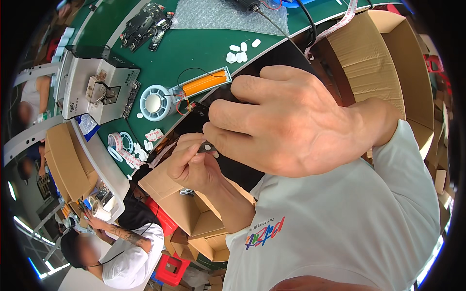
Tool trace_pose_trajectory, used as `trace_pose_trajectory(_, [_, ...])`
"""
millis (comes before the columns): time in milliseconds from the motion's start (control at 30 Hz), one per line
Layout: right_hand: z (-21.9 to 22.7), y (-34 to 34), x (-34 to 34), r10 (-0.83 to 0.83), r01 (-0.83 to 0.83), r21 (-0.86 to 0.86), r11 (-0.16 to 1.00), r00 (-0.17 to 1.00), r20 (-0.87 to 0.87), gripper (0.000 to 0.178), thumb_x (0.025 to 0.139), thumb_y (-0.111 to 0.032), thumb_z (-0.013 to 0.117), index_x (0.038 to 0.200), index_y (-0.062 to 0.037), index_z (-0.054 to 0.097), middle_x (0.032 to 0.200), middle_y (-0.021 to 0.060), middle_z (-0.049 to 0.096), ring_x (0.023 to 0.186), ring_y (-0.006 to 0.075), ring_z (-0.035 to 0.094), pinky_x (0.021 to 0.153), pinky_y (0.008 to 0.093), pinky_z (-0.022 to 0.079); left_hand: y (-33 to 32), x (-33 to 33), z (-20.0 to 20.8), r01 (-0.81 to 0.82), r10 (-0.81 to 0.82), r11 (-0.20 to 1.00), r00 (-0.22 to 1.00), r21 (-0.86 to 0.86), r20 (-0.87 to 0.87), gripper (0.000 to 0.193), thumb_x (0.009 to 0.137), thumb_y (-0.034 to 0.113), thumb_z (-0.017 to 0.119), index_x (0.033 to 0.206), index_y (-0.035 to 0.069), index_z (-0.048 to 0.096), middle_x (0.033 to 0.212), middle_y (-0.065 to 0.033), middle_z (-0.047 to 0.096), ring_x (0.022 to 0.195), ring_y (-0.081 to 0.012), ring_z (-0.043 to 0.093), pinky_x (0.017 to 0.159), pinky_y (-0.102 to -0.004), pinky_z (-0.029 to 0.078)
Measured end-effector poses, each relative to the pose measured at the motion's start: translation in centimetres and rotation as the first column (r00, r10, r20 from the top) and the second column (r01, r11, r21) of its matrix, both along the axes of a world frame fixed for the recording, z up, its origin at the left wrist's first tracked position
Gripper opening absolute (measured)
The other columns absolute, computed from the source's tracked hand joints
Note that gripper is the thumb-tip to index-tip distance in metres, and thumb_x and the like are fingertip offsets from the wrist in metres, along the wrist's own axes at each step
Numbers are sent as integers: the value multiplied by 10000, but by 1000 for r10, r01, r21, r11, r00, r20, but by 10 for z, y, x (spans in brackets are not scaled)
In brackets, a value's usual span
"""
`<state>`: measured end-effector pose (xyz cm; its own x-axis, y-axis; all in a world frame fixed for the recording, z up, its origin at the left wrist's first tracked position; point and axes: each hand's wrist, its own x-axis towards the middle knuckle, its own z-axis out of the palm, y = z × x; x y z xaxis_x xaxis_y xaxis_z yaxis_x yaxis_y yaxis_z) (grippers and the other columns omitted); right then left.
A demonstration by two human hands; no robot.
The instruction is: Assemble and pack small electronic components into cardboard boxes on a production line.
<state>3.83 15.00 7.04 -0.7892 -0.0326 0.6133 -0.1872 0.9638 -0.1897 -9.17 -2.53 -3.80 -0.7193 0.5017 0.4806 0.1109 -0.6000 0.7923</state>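
My left hand [193, 162] pinches a small dark flat part [206, 147] with a pale round spot between thumb and fingers. Close above it, my right hand [286, 121] has its fingers curled down, and their tips and anything in them are hidden. Beside its knuckles is a small black piece [199, 109] with thin red and black wires. Those wires run toward a light-blue ring-shaped part [156, 103] with a silver round centre. An orange cylindrical cell [204, 83] in a pale tray lies next to that on the green bench.
A grey bench machine [99, 87] stands at left on the green mat [194, 46]. Circuit boards [145, 26], bubble wrap [228, 17] and white oval pads [237, 56] lie farther back. Cardboard boxes [412, 72] flank me. A co-worker [131, 257] sits at lower left.
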Motion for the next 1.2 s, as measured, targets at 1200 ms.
trace_pose_trajectory(1200, [-5, -3, -4, -24, 23, -8, 1000, 997, -78, 143, 780, -112, 686, 921, -90, 694, 832, 16, 506, 646, 155, 386, 525, 284, 300, 5, 9, -5, -7, -3, 996, 993, 84, 115, 167, 971, 221, 738, 1031, 66, 738, 816, -115, 718, 731, -202, 589, 603, -252, 460])
